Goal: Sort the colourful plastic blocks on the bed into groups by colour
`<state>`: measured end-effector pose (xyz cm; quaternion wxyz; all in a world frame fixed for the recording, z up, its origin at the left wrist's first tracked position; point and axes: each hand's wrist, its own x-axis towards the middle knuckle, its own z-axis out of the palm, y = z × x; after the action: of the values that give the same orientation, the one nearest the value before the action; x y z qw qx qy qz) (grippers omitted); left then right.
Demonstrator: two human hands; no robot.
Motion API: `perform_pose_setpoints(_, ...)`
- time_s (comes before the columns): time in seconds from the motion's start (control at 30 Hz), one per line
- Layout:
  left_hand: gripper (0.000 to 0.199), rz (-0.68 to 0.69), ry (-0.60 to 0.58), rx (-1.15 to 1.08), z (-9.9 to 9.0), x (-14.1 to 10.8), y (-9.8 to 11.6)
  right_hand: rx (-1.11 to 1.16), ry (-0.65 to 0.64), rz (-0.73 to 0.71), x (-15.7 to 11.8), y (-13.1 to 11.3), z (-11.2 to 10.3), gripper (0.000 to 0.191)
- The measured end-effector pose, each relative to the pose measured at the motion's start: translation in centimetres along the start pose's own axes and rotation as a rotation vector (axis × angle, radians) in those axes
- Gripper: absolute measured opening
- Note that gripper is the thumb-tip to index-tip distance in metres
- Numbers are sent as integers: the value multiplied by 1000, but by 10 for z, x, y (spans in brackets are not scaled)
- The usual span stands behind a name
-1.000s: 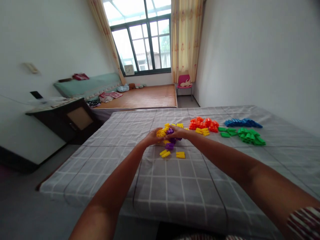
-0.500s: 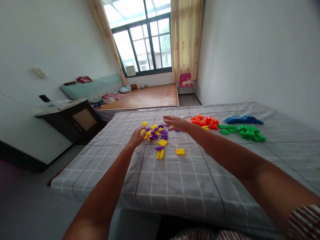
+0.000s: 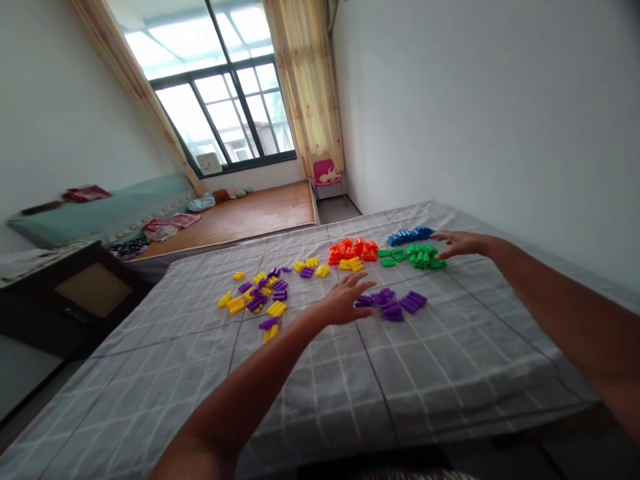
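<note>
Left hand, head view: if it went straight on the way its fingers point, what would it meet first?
Most likely the purple pieces just beyond the fingers of the left hand. Its height above the cloth is unclear, so it might pass over them.

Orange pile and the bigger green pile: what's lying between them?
A few loose green pieces lie between the orange pile and the bigger green pile, as the head view shows.
</note>
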<state>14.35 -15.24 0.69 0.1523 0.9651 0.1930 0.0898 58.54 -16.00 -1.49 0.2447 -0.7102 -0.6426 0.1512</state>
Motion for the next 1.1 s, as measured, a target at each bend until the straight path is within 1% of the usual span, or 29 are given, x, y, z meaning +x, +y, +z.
perform_pose_setpoints(0.07,76,62,-73,25,17,24,18,-13,-175,42,0,17,3,102)
perform_pose_setpoints(0.1,77,95,-101,46,25,35,25,-12,-238,41,2,19,6,107)
perform_pose_setpoints(0.13,78,128,-127,69,32,45,31,-20,-260,22,4,18,9,110)
perform_pose_setpoints(0.2,78,167,-163,116,43,61,37,-48,-297,-37,13,7,18,114)
perform_pose_setpoints(0.27,73,169,-178,154,50,72,37,-76,-343,-90,23,-9,28,118)
perform_pose_setpoints(0.33,63,146,-180,184,50,76,30,-96,-379,-130,33,-28,42,118)
perform_pose_setpoints(0.4,51,101,-177,214,45,71,17,-111,-392,-180,43,-49,58,115)
perform_pose_setpoints(0.47,42,39,-170,243,35,58,0,-121,-379,-253,51,-74,77,110)
perform_pose_setpoints(0.53,37,-14,-158,252,22,38,-19,-123,-361,-329,57,-102,98,104)
perform_pose_setpoints(0.67,31,-98,-90,259,-2,-16,-58,-88,-323,-441,60,-167,140,90)
perform_pose_setpoints(0.77,28,-235,-16,299,-17,-59,-82,-23,-265,-436,59,-213,173,73)
perform_pose_setpoints(0.87,24,-352,86,320,-32,-95,-99,37,-226,-404,58,-257,205,59)
perform_pose_setpoints(0.93,26,-441,195,331,-41,-115,-108,141,-237,-374,57,-287,222,57)
perform_pose_setpoints(1.0,30,-549,285,351,-48,-131,-116,355,-294,-321,54,-319,234,60)
perform_pose_setpoints(1.1,33,-723,335,414,-56,-153,-126,727,-437,-271,45,-366,239,67)
